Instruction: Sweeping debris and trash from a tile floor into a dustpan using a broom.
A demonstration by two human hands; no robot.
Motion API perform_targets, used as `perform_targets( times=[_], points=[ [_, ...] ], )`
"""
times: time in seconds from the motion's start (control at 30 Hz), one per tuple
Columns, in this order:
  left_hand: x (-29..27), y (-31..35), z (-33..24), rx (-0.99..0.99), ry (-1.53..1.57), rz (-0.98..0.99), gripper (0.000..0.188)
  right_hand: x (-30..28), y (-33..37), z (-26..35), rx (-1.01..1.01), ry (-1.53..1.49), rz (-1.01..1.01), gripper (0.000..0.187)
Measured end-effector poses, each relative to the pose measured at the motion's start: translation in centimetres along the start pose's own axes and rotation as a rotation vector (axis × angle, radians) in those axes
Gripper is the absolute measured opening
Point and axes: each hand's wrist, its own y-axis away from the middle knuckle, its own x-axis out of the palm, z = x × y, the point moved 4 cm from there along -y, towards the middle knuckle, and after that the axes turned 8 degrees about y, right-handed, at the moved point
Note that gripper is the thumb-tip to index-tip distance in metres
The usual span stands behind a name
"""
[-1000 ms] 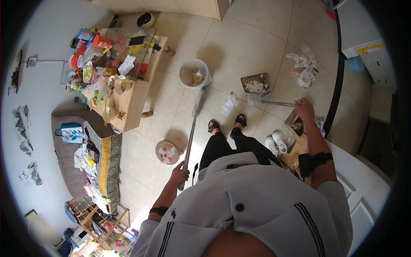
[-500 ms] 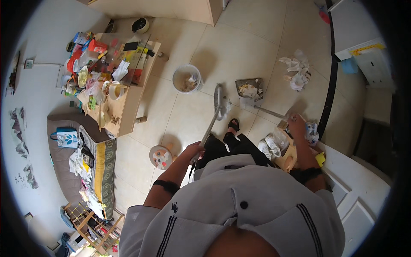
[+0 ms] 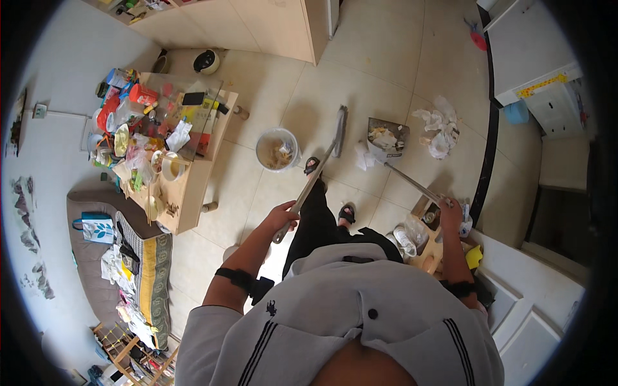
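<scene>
My left hand (image 3: 282, 217) is closed round the handle of a broom (image 3: 340, 133), whose grey head stands over the floor tiles ahead of me. In my right hand (image 3: 449, 212) is the long metal handle of a dustpan (image 3: 399, 152). Crumpled paper and other litter lie in the pan. White paper scraps (image 3: 365, 156) are on the floor at its left front corner, between it and the broom. A whitish bucket (image 3: 278, 149) with some rubbish inside stands left of the broom. Farther right, a heap of crumpled white paper and plastic (image 3: 441, 132) lies on the tiles.
A cluttered wooden table (image 3: 187, 199) stands at left, with a sofa (image 3: 90, 257) nearer me. White shoes (image 3: 405, 241) and a low wooden rack (image 3: 427, 262) are by my right leg. A wooden cabinet (image 3: 277, 29) is at the back. A stool is mostly hidden beside my left arm.
I have stepped forward, and my left foot now shows near the bucket. The broom head has swung to the right, and the dustpan sits slightly farther right. Both hands keep their hold.
</scene>
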Motion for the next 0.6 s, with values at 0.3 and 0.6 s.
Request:
perform_targets(
  times=[0.3, 0.6],
  points=[
    [-4.3, -4.3, -12.2, 0.114, -0.187, -0.104, 0.063, 2.5, -5.5, 9.0, 0.034, 0.047, -0.095, 0.025],
    [-6.1, -7.7, -23.6, 0.162, -0.135, -0.203, 0.063, 5.0, -10.6, 13.4, 0.091, 0.056, -0.073, 0.029]
  ],
)
